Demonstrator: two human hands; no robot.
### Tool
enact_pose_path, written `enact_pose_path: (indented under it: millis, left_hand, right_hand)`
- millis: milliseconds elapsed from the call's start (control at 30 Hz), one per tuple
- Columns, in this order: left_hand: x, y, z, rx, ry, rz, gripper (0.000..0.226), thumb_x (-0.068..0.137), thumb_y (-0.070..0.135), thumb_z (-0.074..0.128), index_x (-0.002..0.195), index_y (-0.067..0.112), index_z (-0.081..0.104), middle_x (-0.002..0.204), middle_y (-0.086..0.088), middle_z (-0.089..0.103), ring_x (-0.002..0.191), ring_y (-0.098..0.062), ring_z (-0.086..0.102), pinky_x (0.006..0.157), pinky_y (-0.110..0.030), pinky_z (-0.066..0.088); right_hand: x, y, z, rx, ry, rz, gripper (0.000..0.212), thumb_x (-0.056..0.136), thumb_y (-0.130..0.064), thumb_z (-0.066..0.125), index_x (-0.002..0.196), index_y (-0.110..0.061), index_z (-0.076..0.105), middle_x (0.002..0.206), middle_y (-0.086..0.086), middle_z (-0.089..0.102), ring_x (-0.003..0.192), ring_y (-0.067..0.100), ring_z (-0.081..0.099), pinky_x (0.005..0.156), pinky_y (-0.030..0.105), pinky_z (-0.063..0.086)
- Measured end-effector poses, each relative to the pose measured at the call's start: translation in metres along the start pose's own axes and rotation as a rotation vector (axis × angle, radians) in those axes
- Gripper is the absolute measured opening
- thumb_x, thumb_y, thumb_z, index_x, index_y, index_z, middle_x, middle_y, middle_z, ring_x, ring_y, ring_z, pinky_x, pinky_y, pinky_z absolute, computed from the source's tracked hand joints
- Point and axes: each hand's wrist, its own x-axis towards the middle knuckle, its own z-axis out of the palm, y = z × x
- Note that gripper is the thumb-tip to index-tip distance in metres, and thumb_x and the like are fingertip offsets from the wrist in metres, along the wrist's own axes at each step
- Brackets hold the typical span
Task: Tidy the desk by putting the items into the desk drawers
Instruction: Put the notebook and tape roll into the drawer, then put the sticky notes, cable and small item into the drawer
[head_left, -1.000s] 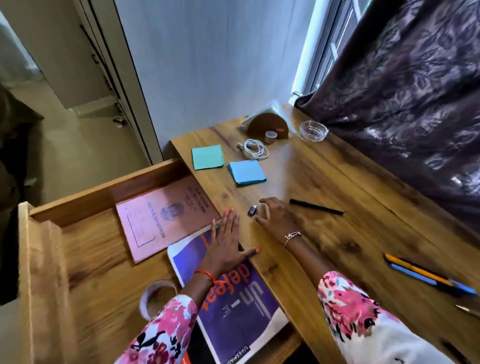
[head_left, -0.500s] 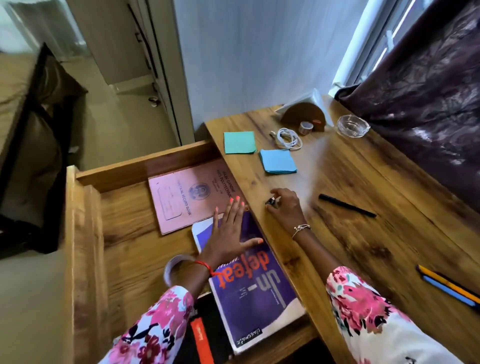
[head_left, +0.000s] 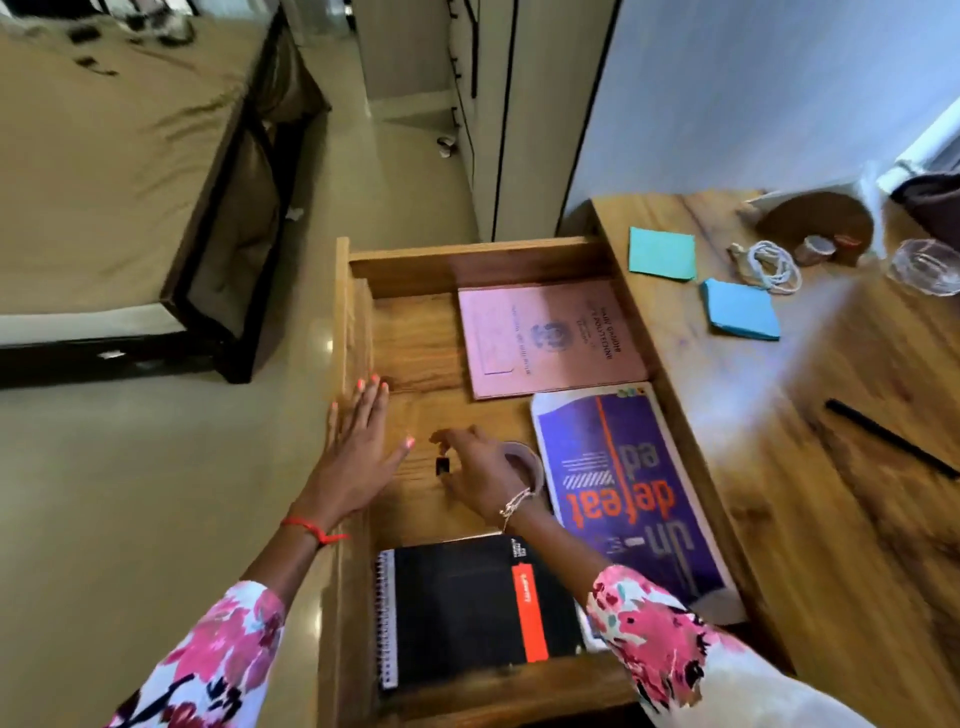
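The wooden desk drawer (head_left: 470, 258) is pulled wide open. Inside lie a pink record book (head_left: 550, 338), a purple magazine (head_left: 623, 493), a black spiral notebook (head_left: 467, 608) and a tape roll (head_left: 527, 460) half hidden by my wrist. My right hand (head_left: 483, 473) reaches down to the drawer floor and pinches a small black object (head_left: 442, 465) between thumb and fingertips. My left hand (head_left: 358, 457) lies flat with straight fingers on the drawer's left wall.
On the desk top (head_left: 779, 519) to the right are green sticky notes (head_left: 662, 253), blue sticky notes (head_left: 740, 309), a coiled white cable (head_left: 771, 260), a black pen (head_left: 888, 439), a glass bowl (head_left: 927, 267) and a wooden holder (head_left: 815, 221). A bed (head_left: 104, 156) stands at the left.
My right hand carried the small black object off the desk top into the drawer's left part. My left hand left the purple magazine for the drawer's left wall. The view swung left.
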Motion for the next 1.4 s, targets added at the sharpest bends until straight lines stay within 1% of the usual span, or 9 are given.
enact_pose_path:
  millis: [100, 200, 400, 600, 700, 867, 967, 1067, 1400]
  left_hand:
    - [-0.014, -0.015, 0.005, 0.028, 0.018, 0.01, 0.073, 0.096, 0.046, 0.032, 0.148, 0.014, -0.008, 0.158, -0.002, -0.009, 0.139, -0.007, -0.022, 0.113, -0.033, -0.017]
    - [-0.018, -0.017, 0.013, 0.085, 0.072, 0.057, 0.068, 0.097, 0.044, 0.028, 0.147, 0.014, -0.007, 0.158, -0.001, -0.006, 0.14, -0.008, -0.021, 0.113, -0.032, -0.018]
    - [-0.013, -0.014, 0.016, 0.053, 0.106, 0.053, 0.068, 0.097, 0.042, 0.033, 0.148, 0.009, 0.003, 0.158, -0.005, 0.002, 0.14, -0.011, -0.015, 0.114, -0.036, -0.013]
    - [0.022, 0.036, 0.014, -0.099, 0.082, 0.15, 0.066, 0.096, 0.033, 0.041, 0.148, 0.005, 0.011, 0.158, -0.01, 0.009, 0.146, -0.02, -0.002, 0.116, -0.037, -0.008]
    - [0.043, 0.089, 0.017, -0.141, 0.09, 0.286, 0.064, 0.095, 0.028, 0.047, 0.146, 0.002, 0.018, 0.156, -0.014, 0.014, 0.146, -0.025, 0.005, 0.117, -0.043, 0.0]
    - [0.056, 0.205, 0.032, -0.179, 0.058, 0.562, 0.065, 0.093, 0.026, 0.052, 0.144, -0.001, 0.023, 0.155, -0.015, 0.018, 0.145, -0.028, 0.011, 0.116, -0.046, 0.005]
    - [0.053, 0.268, 0.047, -0.168, 0.012, 0.715, 0.064, 0.093, 0.025, 0.053, 0.143, -0.001, 0.025, 0.154, -0.017, 0.021, 0.144, -0.03, 0.013, 0.116, -0.048, 0.007]
    - [0.057, 0.321, 0.068, -0.088, -0.044, 0.793, 0.065, 0.095, 0.029, 0.047, 0.146, 0.001, 0.018, 0.156, -0.014, 0.014, 0.146, -0.027, 0.005, 0.116, -0.046, 0.003]
    - [0.054, 0.412, 0.121, -0.024, -0.223, 0.798, 0.068, 0.096, 0.035, 0.042, 0.148, 0.004, 0.011, 0.158, -0.011, 0.005, 0.146, -0.022, -0.001, 0.116, -0.044, 0.001]
  right_hand:
    - [0.0, -0.015, 0.038, -0.147, -0.127, -0.012, 0.043, 0.083, -0.008, 0.058, 0.124, -0.012, 0.048, 0.119, 0.014, 0.058, 0.113, 0.031, 0.042, 0.093, 0.042, 0.037]
    - [-0.002, -0.016, 0.06, -0.275, -0.224, 0.01, 0.043, 0.083, -0.004, 0.056, 0.124, -0.009, 0.044, 0.125, 0.011, 0.059, 0.123, 0.031, 0.035, 0.099, 0.044, 0.029]
    - [-0.006, -0.015, 0.064, -0.322, -0.223, 0.049, 0.048, 0.084, -0.005, 0.056, 0.128, -0.008, 0.04, 0.131, 0.013, 0.054, 0.128, 0.031, 0.031, 0.103, 0.044, 0.026]
    - [-0.026, -0.005, 0.01, -0.172, 0.08, 0.074, 0.042, 0.078, -0.003, 0.056, 0.12, -0.001, 0.053, 0.119, 0.016, 0.06, 0.108, 0.032, 0.045, 0.091, 0.04, 0.037]
    - [-0.05, 0.01, -0.039, -0.109, 0.277, 0.129, 0.032, 0.072, 0.004, 0.058, 0.104, 0.008, 0.061, 0.101, 0.025, 0.065, 0.095, 0.038, 0.054, 0.086, 0.044, 0.04]
    - [-0.12, 0.06, -0.126, -0.166, 0.555, 0.378, 0.023, 0.077, 0.001, 0.061, 0.099, 0.005, 0.064, 0.102, 0.021, 0.065, 0.102, 0.034, 0.054, 0.09, 0.033, 0.031]
    - [-0.165, 0.091, -0.169, -0.25, 0.58, 0.512, 0.02, 0.08, -0.001, 0.057, 0.098, 0.004, 0.064, 0.11, 0.016, 0.065, 0.108, 0.029, 0.054, 0.095, 0.03, 0.029]
    - [-0.203, 0.123, -0.207, -0.235, 0.712, 0.608, 0.02, 0.077, 0.005, 0.058, 0.095, 0.007, 0.065, 0.103, 0.023, 0.067, 0.104, 0.034, 0.056, 0.098, 0.035, 0.03]
    - [-0.276, 0.219, -0.271, -0.161, 0.876, 0.805, 0.015, 0.082, 0.0, 0.055, 0.092, 0.001, 0.066, 0.099, 0.017, 0.066, 0.102, 0.033, 0.052, 0.089, 0.028, 0.032]
